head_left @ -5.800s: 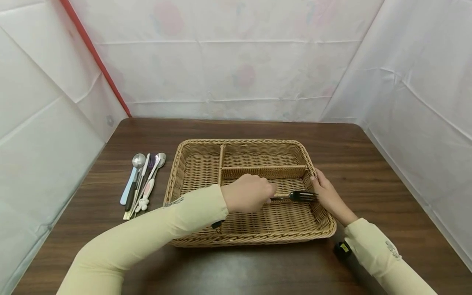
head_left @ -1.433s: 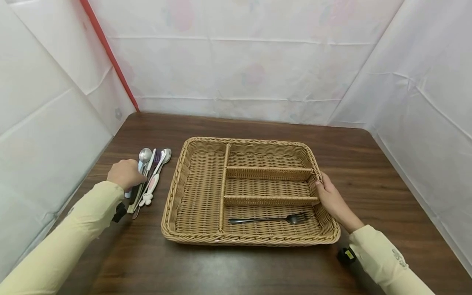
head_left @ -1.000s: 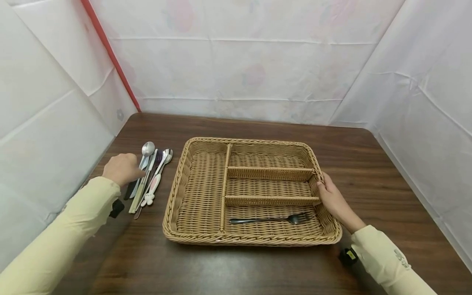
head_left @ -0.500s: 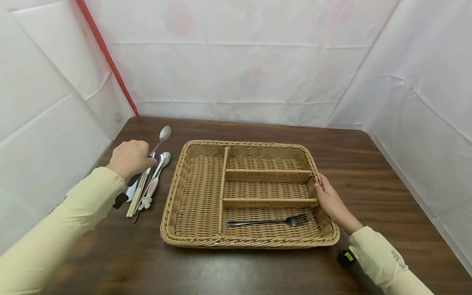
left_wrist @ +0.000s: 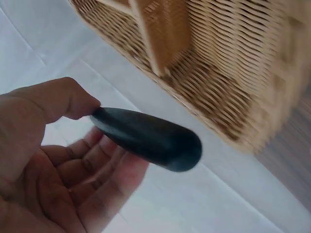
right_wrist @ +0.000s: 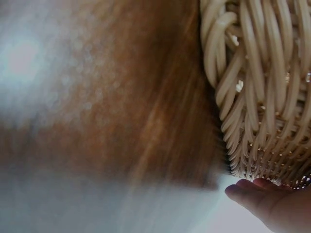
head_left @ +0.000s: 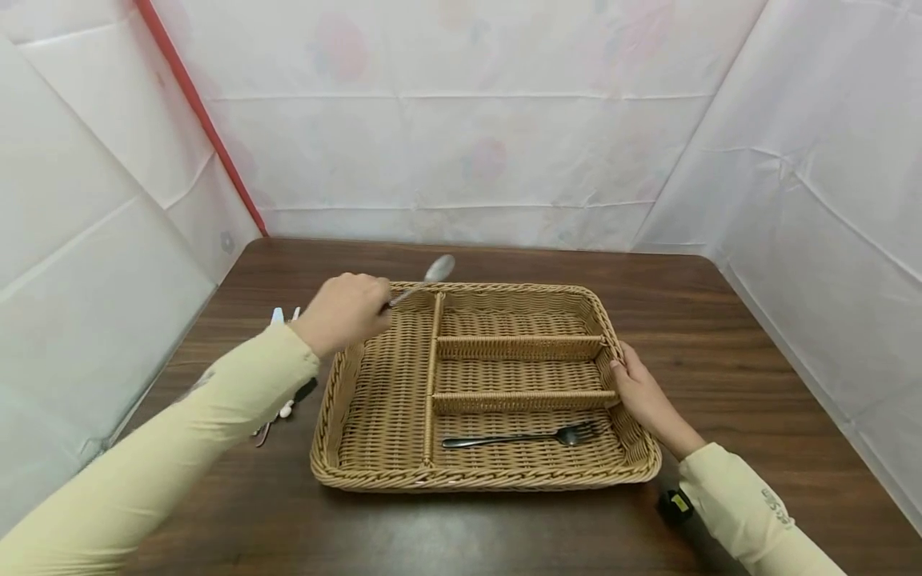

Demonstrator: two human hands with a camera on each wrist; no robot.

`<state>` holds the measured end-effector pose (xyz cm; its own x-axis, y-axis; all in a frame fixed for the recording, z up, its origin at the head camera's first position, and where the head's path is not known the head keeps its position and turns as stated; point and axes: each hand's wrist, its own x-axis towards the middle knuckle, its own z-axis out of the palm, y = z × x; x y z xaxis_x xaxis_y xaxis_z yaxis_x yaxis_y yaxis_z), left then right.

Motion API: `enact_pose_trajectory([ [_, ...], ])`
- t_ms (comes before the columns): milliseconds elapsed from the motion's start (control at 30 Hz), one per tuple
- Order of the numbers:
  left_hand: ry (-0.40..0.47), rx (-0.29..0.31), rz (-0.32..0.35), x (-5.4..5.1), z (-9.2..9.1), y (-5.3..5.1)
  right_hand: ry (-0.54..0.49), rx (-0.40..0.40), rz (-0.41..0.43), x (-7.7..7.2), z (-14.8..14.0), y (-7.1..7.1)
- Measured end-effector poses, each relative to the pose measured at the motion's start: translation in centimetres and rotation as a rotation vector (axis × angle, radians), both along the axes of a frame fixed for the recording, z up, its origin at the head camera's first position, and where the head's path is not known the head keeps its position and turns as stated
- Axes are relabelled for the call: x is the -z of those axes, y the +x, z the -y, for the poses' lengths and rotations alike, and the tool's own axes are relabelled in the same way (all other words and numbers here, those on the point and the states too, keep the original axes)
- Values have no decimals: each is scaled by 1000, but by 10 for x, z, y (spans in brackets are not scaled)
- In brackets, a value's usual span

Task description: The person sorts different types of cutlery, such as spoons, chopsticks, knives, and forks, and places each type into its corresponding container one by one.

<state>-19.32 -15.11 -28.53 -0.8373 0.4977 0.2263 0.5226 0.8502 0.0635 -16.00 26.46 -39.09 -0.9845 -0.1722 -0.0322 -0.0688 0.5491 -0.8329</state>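
Observation:
A metal spoon (head_left: 439, 269) is pinched in my left hand (head_left: 344, 310), its bowl pointing up and away over the back left rim of the wicker basket (head_left: 490, 480). In the left wrist view its dark rounded handle (left_wrist: 150, 138) sits between thumb and fingers. My right hand (head_left: 644, 396) grips the basket's right rim, thumb on the inner side; in the right wrist view only part of that hand (right_wrist: 267, 201) shows beside the weave. A dark fork (head_left: 519, 438) lies in the basket's front right compartment, tines to the right.
Thin dividers (head_left: 522, 347) split the basket's right side into three compartments; one long compartment (head_left: 389, 384) takes up the left. Other cutlery (head_left: 278, 316) lies on the wooden table (head_left: 691, 336), mostly hidden behind my left arm. White sheets (head_left: 461, 136) hang around the table.
My left hand has picked the spoon out of the cutlery pile and carried it right to the basket. Earlier, it brought the fork into the basket. My right hand has stayed on the rim.

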Motion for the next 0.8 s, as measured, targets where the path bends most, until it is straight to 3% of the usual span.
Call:
enact_pose_trajectory([
  [133, -12, 101, -51, 7, -28, -6, -15, 5, 21, 2, 3, 1],
  [300, -56, 190, -56, 11, -56, -17, -8, 7, 14, 4, 5, -2],
  [600, -111, 249, -3, 19, -93, -41, -43, 12, 20, 4, 7, -2],
  [800, -126, 272, 73, 25, -115, -54, -69, 21, -6, 5, 10, -1],
])
